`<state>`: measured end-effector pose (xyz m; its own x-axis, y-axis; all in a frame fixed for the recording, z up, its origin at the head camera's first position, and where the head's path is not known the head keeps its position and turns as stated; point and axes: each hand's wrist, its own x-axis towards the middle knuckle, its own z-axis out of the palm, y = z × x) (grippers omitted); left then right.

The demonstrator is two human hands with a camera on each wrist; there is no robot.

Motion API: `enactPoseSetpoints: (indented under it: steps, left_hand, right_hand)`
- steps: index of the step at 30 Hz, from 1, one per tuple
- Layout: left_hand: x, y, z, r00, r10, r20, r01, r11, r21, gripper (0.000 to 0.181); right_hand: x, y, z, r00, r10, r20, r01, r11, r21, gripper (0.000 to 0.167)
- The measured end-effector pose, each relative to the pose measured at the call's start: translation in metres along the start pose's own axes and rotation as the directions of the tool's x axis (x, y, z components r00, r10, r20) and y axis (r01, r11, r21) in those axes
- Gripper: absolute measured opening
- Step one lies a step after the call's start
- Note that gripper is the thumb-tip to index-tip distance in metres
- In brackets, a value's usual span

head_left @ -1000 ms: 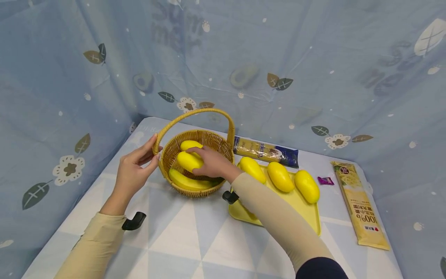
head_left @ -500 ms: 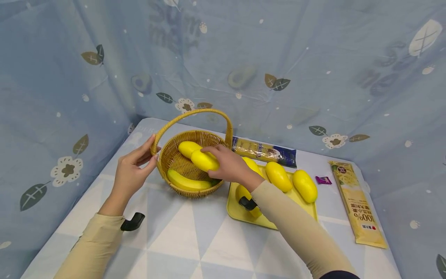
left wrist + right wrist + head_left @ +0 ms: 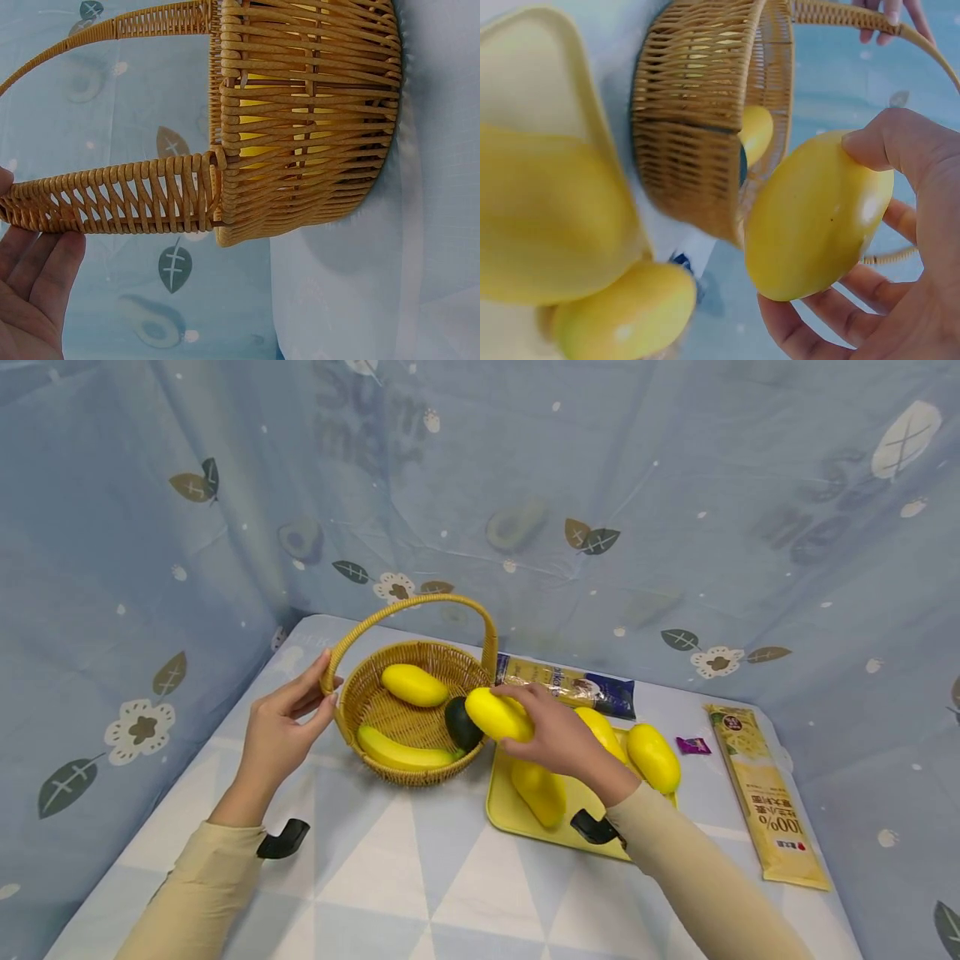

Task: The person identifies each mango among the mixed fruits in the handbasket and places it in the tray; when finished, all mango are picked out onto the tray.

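Observation:
My left hand (image 3: 277, 727) pinches the near-left side of the wicker basket's handle (image 3: 112, 202) between thumb and fingers. Inside the basket (image 3: 390, 714) lie a yellow mango (image 3: 414, 685), a banana (image 3: 401, 750) and a dark, avocado-like fruit (image 3: 461, 724). Another mango (image 3: 817, 217) is gripped by my right hand (image 3: 558, 735), thumb on one side and fingers on the other. It hangs in the air by the basket's right rim, above the tray's left end. On the yellow tray (image 3: 517, 828) lie more mangoes (image 3: 540, 793), partly hidden behind my right hand and forearm.
Behind the tray lies a blue and gold pasta packet (image 3: 577, 683). A small purple wrapped candy (image 3: 693, 746) and a long yellow noodle packet (image 3: 768, 802) lie to the right. Patterned blue curtains (image 3: 480, 485) enclose the table (image 3: 375, 860).
My right hand has lifted the mango out of the basket and moved right, towards the tray. The dark fruit in the basket has come into view. My left hand keeps holding the handle.

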<state>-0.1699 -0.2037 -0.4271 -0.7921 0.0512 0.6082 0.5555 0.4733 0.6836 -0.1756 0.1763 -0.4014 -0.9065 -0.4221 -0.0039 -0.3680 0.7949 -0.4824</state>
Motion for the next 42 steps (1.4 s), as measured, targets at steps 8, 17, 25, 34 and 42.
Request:
enactPoseSetpoints:
  steps: [8,17,25,34,42]
  left_hand:
    - [0.000,0.001,0.000,1.000,0.007,-0.010,-0.007,1.000,0.004,0.073]
    - [0.000,0.002,0.000,1.000,0.001,-0.007,-0.001,1.000,0.007,0.072]
    - [0.000,-0.002,0.001,1.000,-0.003,-0.003,0.003,1.000,0.009,0.075]
    - [0.000,-0.001,0.001,1.000,-0.004,-0.003,0.004,1.000,0.024,0.073]
    - [-0.001,-0.001,0.001,1.000,-0.005,-0.006,0.005,1.000,0.015,0.073]
  right_hand:
    - [-0.044,0.033,-0.006,0.993,0.105,-0.059,-0.103,0.994,0.029,0.069]
    - [-0.090,0.062,-0.009,0.975,0.203,-0.090,-0.198,0.979,0.055,0.066]
    - [-0.115,0.085,0.010,0.952,0.298,-0.064,-0.298,0.954,0.020,0.067]
    - [-0.126,0.101,0.034,0.950,0.304,-0.073,-0.307,0.951,-0.034,0.065]
    - [-0.130,0.103,0.046,0.950,0.291,-0.110,-0.300,0.950,-0.084,0.066]
